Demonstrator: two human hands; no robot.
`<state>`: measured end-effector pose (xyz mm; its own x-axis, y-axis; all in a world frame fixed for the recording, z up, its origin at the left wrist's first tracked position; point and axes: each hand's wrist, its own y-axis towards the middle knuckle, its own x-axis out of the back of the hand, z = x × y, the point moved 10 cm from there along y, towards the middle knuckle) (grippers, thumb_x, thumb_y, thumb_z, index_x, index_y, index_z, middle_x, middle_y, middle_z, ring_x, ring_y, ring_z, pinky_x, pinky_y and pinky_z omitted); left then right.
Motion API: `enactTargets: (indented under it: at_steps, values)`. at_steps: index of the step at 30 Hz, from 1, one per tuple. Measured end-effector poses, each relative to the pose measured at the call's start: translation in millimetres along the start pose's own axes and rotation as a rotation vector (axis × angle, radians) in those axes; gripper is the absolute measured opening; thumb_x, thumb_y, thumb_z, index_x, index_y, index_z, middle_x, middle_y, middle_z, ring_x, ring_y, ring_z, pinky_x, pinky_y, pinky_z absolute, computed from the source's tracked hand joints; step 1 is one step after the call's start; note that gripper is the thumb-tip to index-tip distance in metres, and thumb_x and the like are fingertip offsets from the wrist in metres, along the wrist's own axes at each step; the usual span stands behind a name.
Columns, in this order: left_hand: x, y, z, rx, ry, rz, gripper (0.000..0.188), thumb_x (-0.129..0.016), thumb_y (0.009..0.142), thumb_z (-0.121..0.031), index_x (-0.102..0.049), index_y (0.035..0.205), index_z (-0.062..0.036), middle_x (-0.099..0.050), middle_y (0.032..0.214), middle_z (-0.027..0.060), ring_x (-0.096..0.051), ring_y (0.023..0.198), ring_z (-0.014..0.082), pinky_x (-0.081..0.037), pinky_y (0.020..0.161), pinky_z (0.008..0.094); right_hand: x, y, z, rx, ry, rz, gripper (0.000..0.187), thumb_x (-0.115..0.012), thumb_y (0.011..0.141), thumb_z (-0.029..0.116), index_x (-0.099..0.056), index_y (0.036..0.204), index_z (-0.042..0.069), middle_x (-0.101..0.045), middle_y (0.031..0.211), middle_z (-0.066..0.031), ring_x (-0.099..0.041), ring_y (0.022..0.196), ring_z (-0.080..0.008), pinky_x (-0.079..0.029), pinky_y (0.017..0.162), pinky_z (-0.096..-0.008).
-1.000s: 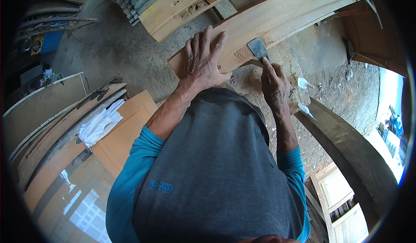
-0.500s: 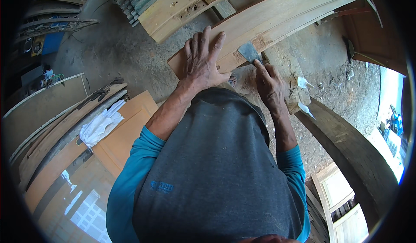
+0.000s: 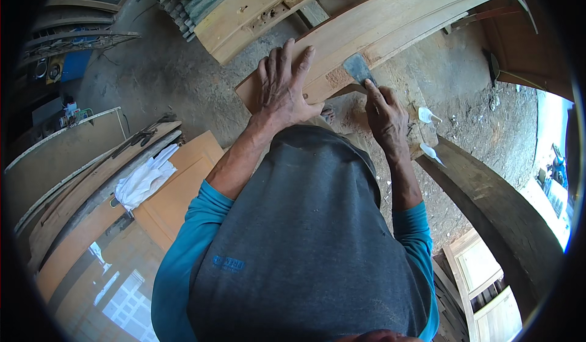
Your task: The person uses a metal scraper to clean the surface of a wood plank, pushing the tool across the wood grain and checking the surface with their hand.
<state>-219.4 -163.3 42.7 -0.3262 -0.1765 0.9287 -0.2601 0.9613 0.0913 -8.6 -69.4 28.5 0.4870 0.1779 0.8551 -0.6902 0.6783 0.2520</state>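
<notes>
A long wooden board (image 3: pixel 390 23) runs from the middle of the view to the upper right. Across its near left end lies my left hand (image 3: pixel 282 86), fingers spread and pressed on the wood, holding no tool. My right hand (image 3: pixel 387 113) grips a putty knife (image 3: pixel 359 70) by its handle, which is mostly hidden in my fingers. The wide grey blade rests on the board near its close edge. Beside the blade, a patch of rough reddish-brown filler (image 3: pixel 336 77) shows on the wood.
Two small white bottles with pointed tips, one upper (image 3: pixel 426 115) and one lower (image 3: pixel 431 153), lie right of my right hand on a worn block (image 3: pixel 410 92). A thick curved beam (image 3: pixel 494 201) stands at the right. A white cloth (image 3: pixel 145 180) lies on stacked wood at the left.
My right hand has slid the putty knife slightly to the right along the board, baring more of the filler patch. My left hand stays in place on the board.
</notes>
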Motion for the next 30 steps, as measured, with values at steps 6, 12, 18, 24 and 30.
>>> enactTargets:
  at_steps: [6,12,18,24,30]
  values:
    - [-0.6,-0.1,-0.1,-0.004,-0.003,-0.002,0.125,-0.093,0.063,-0.04,-0.033,0.17,-0.0165,-0.032,0.167,0.0275,-0.036,0.149,0.0496,-0.026,0.12,0.0666,3.2,7.1,-30.2,-0.159,-0.005,-0.035,0.049,-0.076,0.095,0.01,-0.07,0.142,0.023,-0.07,0.106,-0.0088,-0.074,0.09,-0.03,-0.06,0.071,-0.0433]
    - [-2.2,-0.1,0.4,-0.002,0.002,-0.002,0.125,-0.093,0.063,-0.04,-0.032,0.17,-0.0162,-0.031,0.167,0.0277,-0.036,0.149,0.0497,-0.026,0.12,0.0667,5.9,-1.3,4.0,-0.034,0.027,-0.027,0.05,-0.078,0.093,0.01,-0.071,0.141,0.023,-0.069,0.105,-0.0077,-0.073,0.09,-0.0276,-0.06,0.071,-0.0413]
    - [-0.2,0.2,-0.6,0.007,0.001,0.017,0.125,-0.093,0.063,-0.041,-0.032,0.17,-0.0157,-0.031,0.167,0.0277,-0.034,0.15,0.0498,-0.025,0.121,0.0669,-6.8,-5.4,22.2,0.088,0.043,0.002,0.055,-0.08,0.089,0.009,-0.071,0.141,0.024,-0.068,0.106,-0.0056,-0.073,0.093,-0.0263,-0.061,0.074,-0.0394]
    - [-0.7,0.2,-0.3,0.007,0.008,0.019,0.125,-0.093,0.064,-0.043,-0.032,0.17,-0.0157,-0.031,0.167,0.0279,-0.034,0.151,0.0499,-0.024,0.122,0.0677,-4.6,-2.4,13.7,0.055,0.01,0.0,0.054,-0.079,0.088,0.007,-0.072,0.139,0.024,-0.07,0.11,-0.0063,-0.073,0.095,-0.0265,-0.061,0.074,-0.0403]
    - [-2.3,-0.4,0.1,-0.001,0.003,0.014,0.124,-0.092,0.065,-0.043,-0.032,0.17,-0.0158,-0.03,0.167,0.0285,-0.034,0.151,0.0504,-0.024,0.122,0.0686,-2.3,0.1,-9.6,-0.075,0.019,0.026,0.05,-0.077,0.093,0.009,-0.073,0.139,0.026,-0.071,0.111,-0.0076,-0.074,0.091,-0.0293,-0.061,0.073,-0.0416]
